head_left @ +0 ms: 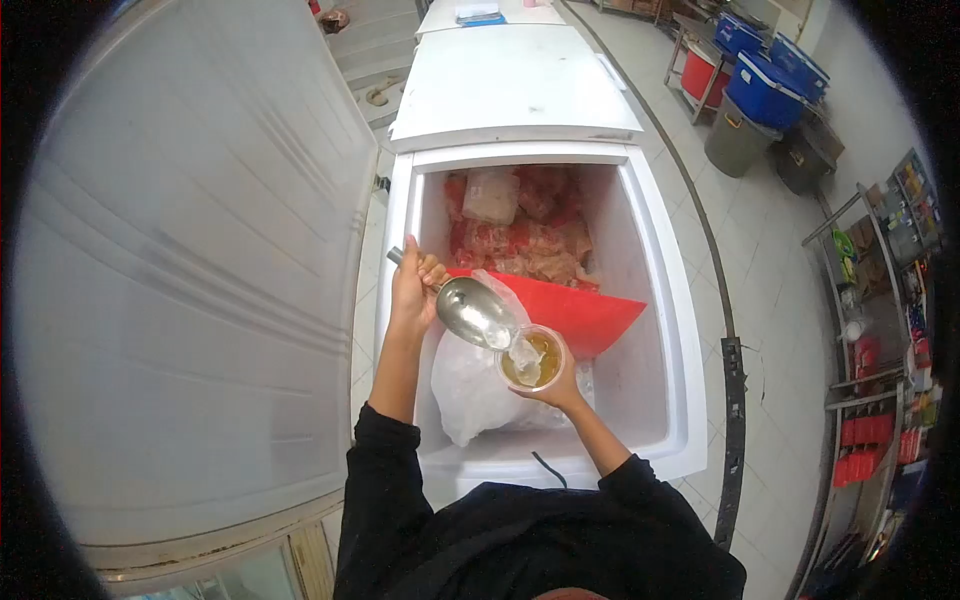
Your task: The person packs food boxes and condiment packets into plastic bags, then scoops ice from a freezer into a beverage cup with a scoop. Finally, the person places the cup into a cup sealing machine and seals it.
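Note:
My left hand [413, 288] is closed round the handle of a metal ice scoop [474, 312], which is tilted with its mouth at the rim of a round plastic cup [503, 377]. My right hand [564, 388] grips that cup from its right side. Inside the cup are a yellowish-brown liquid and pale pieces of ice [527, 357]. Both hands are over an open chest freezer [682, 400]. Below them lies a whitish plastic bag [468, 395]; its contents are hard to make out. A red panel [590, 318] stands slanted behind the cup.
Reddish bagged packages [525, 245] and a white bundle [491, 195] fill the freezer's far part. A white lid [515, 85] covers the section beyond. A large whitish panel [190, 280] rises at left. Shelving [865, 395], a grey bin [735, 138] and blue coolers [765, 90] are at right.

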Demonstrator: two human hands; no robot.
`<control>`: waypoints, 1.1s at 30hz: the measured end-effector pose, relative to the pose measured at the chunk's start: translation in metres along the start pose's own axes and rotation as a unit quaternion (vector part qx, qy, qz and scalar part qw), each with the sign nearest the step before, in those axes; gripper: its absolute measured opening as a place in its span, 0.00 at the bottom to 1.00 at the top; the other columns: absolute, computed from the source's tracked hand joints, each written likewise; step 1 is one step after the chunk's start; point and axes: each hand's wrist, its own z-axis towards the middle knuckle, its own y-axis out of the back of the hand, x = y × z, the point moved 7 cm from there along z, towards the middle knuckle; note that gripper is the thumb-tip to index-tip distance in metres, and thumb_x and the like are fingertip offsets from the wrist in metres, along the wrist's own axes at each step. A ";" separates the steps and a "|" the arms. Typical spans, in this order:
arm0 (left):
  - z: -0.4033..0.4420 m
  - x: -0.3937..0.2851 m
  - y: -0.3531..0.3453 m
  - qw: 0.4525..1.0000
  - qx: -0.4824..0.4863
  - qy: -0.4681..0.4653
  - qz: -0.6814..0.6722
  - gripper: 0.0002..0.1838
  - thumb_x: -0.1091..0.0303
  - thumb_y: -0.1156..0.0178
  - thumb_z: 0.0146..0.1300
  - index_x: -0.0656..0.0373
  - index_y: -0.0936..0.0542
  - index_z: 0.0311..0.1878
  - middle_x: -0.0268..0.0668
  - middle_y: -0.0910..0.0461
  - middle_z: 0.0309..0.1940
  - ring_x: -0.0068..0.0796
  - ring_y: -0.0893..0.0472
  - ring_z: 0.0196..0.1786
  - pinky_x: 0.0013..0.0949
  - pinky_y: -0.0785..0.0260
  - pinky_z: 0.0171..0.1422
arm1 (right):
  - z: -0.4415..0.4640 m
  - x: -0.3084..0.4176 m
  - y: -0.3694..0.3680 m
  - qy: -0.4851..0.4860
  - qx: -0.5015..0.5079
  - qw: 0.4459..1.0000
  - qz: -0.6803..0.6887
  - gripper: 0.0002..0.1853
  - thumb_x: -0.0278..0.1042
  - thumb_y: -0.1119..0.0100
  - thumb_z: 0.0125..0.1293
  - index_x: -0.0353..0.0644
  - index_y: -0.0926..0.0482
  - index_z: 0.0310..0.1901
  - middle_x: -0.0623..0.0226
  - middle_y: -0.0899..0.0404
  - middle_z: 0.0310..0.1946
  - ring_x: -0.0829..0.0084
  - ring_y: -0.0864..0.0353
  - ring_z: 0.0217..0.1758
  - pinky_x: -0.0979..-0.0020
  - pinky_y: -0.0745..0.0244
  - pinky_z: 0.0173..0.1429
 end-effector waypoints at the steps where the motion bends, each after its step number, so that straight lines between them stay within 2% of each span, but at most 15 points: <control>1: -0.002 0.003 -0.002 1.000 -0.005 0.002 0.002 0.22 0.52 0.55 0.63 0.50 0.43 0.17 0.24 0.47 0.10 0.15 0.45 0.14 0.21 0.47 0.20 | 0.000 0.000 0.000 0.002 -0.002 1.000 -0.005 0.42 0.35 0.25 0.26 0.39 0.34 0.49 0.63 0.31 0.46 0.70 0.31 0.51 0.68 0.37 0.56; 6: 0.003 0.020 0.020 0.997 -0.047 0.012 -0.059 0.21 0.52 0.55 0.63 0.50 0.43 0.17 0.25 0.46 0.10 0.16 0.45 0.14 0.22 0.48 0.20 | 0.001 0.011 0.000 0.001 0.014 1.000 0.024 0.45 0.34 0.24 0.25 0.39 0.37 0.52 0.62 0.33 0.49 0.69 0.33 0.53 0.67 0.38 0.58; 8: -0.004 0.036 0.019 0.995 -0.060 0.033 -0.077 0.21 0.53 0.54 0.63 0.50 0.43 0.17 0.25 0.46 0.10 0.16 0.44 0.14 0.22 0.48 0.20 | 0.002 0.016 0.001 0.015 -0.004 1.000 0.005 0.43 0.35 0.24 0.26 0.39 0.35 0.51 0.62 0.31 0.46 0.69 0.31 0.51 0.67 0.36 0.56; 12: 0.002 0.040 0.052 0.985 -0.091 0.005 -0.147 0.21 0.53 0.54 0.63 0.50 0.42 0.17 0.25 0.46 0.10 0.16 0.44 0.14 0.22 0.48 0.21 | 0.002 0.021 0.008 0.042 -0.030 0.998 -0.041 0.43 0.37 0.24 0.27 0.38 0.36 0.51 0.62 0.30 0.46 0.69 0.30 0.50 0.67 0.35 0.55; 14: -0.002 0.032 0.065 0.978 -0.124 -0.017 -0.169 0.21 0.52 0.54 0.62 0.50 0.42 0.17 0.25 0.47 0.09 0.17 0.45 0.14 0.23 0.47 0.22 | 0.000 0.000 0.011 0.012 -0.026 0.999 0.020 0.44 0.35 0.25 0.27 0.39 0.36 0.51 0.62 0.31 0.47 0.69 0.32 0.52 0.68 0.37 0.57; 15: -0.005 0.027 0.061 0.979 -0.119 -0.031 -0.162 0.22 0.52 0.54 0.62 0.50 0.43 0.16 0.24 0.47 0.09 0.17 0.45 0.15 0.23 0.47 0.22 | 0.003 -0.002 0.012 -0.002 -0.024 0.998 0.050 0.44 0.34 0.25 0.27 0.39 0.36 0.51 0.63 0.32 0.48 0.70 0.33 0.52 0.68 0.38 0.58; 17: -0.015 0.017 0.057 0.981 -0.115 -0.058 -0.148 0.22 0.51 0.54 0.62 0.50 0.43 0.16 0.24 0.48 0.09 0.17 0.46 0.15 0.23 0.47 0.22 | 0.002 0.001 0.012 0.004 -0.010 1.000 0.021 0.44 0.35 0.25 0.27 0.38 0.36 0.51 0.63 0.32 0.48 0.70 0.32 0.52 0.69 0.38 0.57; 21: -0.035 -0.004 0.011 0.994 -0.040 -0.100 0.005 0.23 0.48 0.55 0.62 0.49 0.44 0.16 0.24 0.50 0.10 0.17 0.47 0.15 0.23 0.47 0.23 | 0.007 0.021 0.002 0.024 0.047 0.998 -0.034 0.44 0.40 0.24 0.26 0.38 0.35 0.50 0.62 0.28 0.44 0.69 0.28 0.49 0.68 0.34 0.54; 24: -0.041 -0.013 -0.019 0.990 -0.025 -0.118 0.073 0.24 0.46 0.55 0.61 0.50 0.44 0.16 0.24 0.50 0.11 0.16 0.48 0.16 0.22 0.48 0.24 | 0.009 0.023 -0.008 -0.019 0.077 0.996 -0.029 0.46 0.37 0.24 0.25 0.37 0.37 0.52 0.63 0.31 0.46 0.71 0.32 0.51 0.70 0.37 0.56; 27: -0.038 -0.011 -0.031 0.990 0.013 -0.092 0.106 0.25 0.46 0.56 0.61 0.50 0.44 0.14 0.24 0.49 0.11 0.17 0.47 0.16 0.22 0.48 0.24 | 0.011 0.031 -0.012 0.026 0.053 0.997 -0.040 0.43 0.39 0.24 0.26 0.38 0.34 0.49 0.62 0.28 0.43 0.69 0.28 0.48 0.69 0.33 0.54; 31: -0.028 0.000 -0.022 0.995 -0.011 -0.024 0.092 0.27 0.43 0.54 0.59 0.49 0.45 0.12 0.24 0.48 0.09 0.16 0.45 0.15 0.22 0.47 0.22 | 0.010 0.028 -0.019 0.005 0.049 0.998 0.032 0.43 0.38 0.24 0.27 0.37 0.35 0.49 0.61 0.29 0.44 0.69 0.28 0.49 0.68 0.33 0.54; 33: -0.031 0.003 -0.027 0.994 0.016 -0.013 0.109 0.26 0.43 0.53 0.58 0.49 0.44 0.13 0.24 0.47 0.10 0.15 0.44 0.14 0.21 0.46 0.21 | 0.010 0.017 -0.019 -0.015 0.046 0.998 0.041 0.43 0.38 0.24 0.27 0.37 0.35 0.50 0.60 0.29 0.44 0.68 0.28 0.49 0.68 0.33 0.53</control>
